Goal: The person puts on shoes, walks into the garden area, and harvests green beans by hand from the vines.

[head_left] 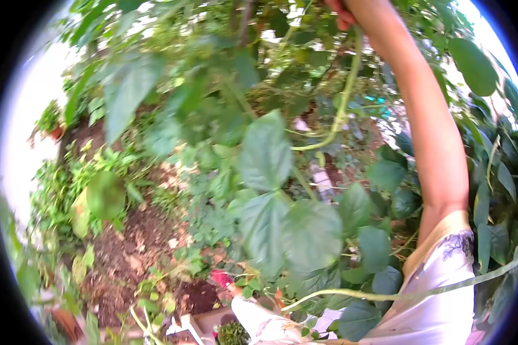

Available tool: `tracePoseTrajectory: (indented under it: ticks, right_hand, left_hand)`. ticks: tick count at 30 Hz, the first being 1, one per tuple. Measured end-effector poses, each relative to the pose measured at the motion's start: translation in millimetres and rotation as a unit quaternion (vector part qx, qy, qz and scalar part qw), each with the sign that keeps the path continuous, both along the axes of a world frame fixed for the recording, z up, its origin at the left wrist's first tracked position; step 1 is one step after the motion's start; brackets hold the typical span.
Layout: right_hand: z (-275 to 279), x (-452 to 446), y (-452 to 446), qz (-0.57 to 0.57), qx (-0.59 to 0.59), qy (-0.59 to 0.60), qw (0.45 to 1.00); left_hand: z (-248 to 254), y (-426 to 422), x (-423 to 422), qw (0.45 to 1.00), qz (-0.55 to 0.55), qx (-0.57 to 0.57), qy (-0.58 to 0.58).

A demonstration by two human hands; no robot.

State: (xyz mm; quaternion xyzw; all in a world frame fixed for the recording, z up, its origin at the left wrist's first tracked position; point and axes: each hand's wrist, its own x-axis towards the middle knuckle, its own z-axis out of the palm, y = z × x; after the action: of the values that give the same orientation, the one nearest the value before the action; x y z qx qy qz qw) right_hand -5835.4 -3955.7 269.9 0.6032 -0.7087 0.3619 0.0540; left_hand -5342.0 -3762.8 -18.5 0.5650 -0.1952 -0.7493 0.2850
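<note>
From the lower right my bare arm reaches up to the top edge, where my right hand [344, 14] is partly cut off. Its visible fingers are curled at the upper end of a long green pod [346, 92], which hangs and bends to the left below them. Broad green leaves [266, 155] hang left of the pod, close to the camera. My left hand is not in view.
Another long green strand [385, 296] crosses before my white patterned clothing [437, 287]. Dense climbing foliage fills the right side. Brown soil [132, 253] lies lower left; a potted plant [56, 131] stands far left. Low down is a red shoe [221, 278].
</note>
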Motion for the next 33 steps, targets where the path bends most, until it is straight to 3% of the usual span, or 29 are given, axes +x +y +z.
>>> tracePoseTrajectory:
  ticks: [1, 3, 4, 5, 7, 8, 9, 13, 14, 15, 18, 20, 22, 29, 30, 31, 33]
  right_hand:
    - [-6.4, 23.6, 2.5, -0.038, -0.067, 0.037, 0.996]
    - [-3.3, 94.6, 29.6, 0.039, -0.070, -0.023, 0.997]
    - [-8.8, 119.5, 36.9, 0.090, -0.054, -0.036, 0.994]
    - [-14.4, 139.6, 45.2, 0.138, -0.033, -0.051, 0.989]
    - [-30.7, 180.2, 58.5, 0.237, 0.030, -0.085, 0.967]
    - [-43.3, 199.6, 60.5, 0.289, 0.072, -0.109, 0.948]
    - [-55.7, 218.9, 61.5, 0.341, 0.110, -0.135, 0.924]
    - [-121.9, 306.7, 66.1, 0.479, 0.267, -0.239, 0.801]
    - [-138.3, 328.5, 66.6, 0.488, 0.326, -0.245, 0.771]
    - [-167.4, 354.8, 75.3, 0.489, 0.242, -0.327, 0.772]
    - [-177.4, 392.7, 63.7, 0.460, 0.198, -0.420, 0.756]
    - [-170.3, 396.6, 49.8, 0.413, 0.196, -0.496, 0.739]
    - [-176.6, 398.6, 43.7, 0.384, 0.216, -0.499, 0.746]
    - [-167.0, 373.2, 41.3, 0.409, 0.206, -0.413, 0.787]
    - [-170.3, 364.9, 35.1, 0.366, 0.243, -0.451, 0.777]
    - [-179.4, 352.6, 26.8, 0.320, 0.277, -0.488, 0.763]
    - [-188.2, 303.7, 10.0, 0.221, 0.436, -0.440, 0.753]
  left_hand:
    - [-5.1, 0.5, -0.9, 0.999, 0.033, 0.008, 0.042]
    - [38.5, -24.3, -32.9, 0.997, 0.068, 0.021, 0.027]
    - [11.5, -21.0, -23.9, 0.980, 0.061, -0.134, 0.132]
    - [28.8, -29.3, -40.7, 0.982, 0.075, -0.157, 0.079]
    - [21.6, -35.2, -38.0, 0.962, 0.070, -0.221, 0.145]
    - [17.4, -37.3, -30.8, 0.958, 0.068, -0.220, 0.174]
    - [24.0, -44.5, -42.1, 0.956, 0.068, -0.257, 0.125]
    - [45.4, -50.2, -72.3, 0.932, 0.315, -0.147, 0.106]
    - [41.4, -51.2, -65.7, 0.940, 0.259, -0.189, 0.118]
    - [35.7, -51.3, -59.3, 0.943, 0.201, -0.231, 0.130]
    - [19.4, -49.0, -31.9, 0.926, 0.020, -0.341, 0.161]
    - [9.7, -39.5, -21.0, 0.931, 0.096, -0.305, 0.173]
    - [12.0, -33.7, -16.6, 0.932, 0.172, -0.248, 0.199]
    - [45.8, -41.5, -29.2, 0.919, 0.190, -0.269, 0.217]
    - [62.7, -50.7, -35.7, 0.908, 0.170, -0.293, 0.248]
    - [67.2, -51.9, -34.5, 0.916, 0.212, -0.268, 0.209]
    - [77.1, -50.2, -27.0, 0.908, 0.252, -0.281, 0.183]
